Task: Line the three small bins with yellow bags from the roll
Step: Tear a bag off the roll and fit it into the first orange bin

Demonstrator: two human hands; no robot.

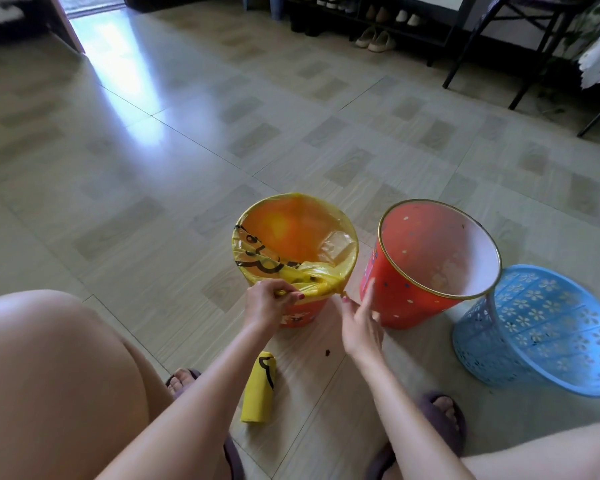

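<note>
An orange bin (300,315) stands on the floor in front of me, with a yellow bag (257,251) with black print spread inside it and folded over its rim. My left hand (269,303) pinches the gathered bag at the near rim. My right hand (361,323) holds the end of the same bunched plastic just to the right, fingers partly stretched. A second orange bin (409,296) with white dots stands unlined to the right. A blue perforated bin (548,337) sits behind and right of it. The yellow bag roll (258,389) lies on the floor between my feet.
My knees and slippered feet frame the lower view. A small dark speck (327,352) lies on the tiled floor (153,168). A shoe rack (378,26) stands at the far wall, and black table legs (534,57) with a draped cloth stand at the far right.
</note>
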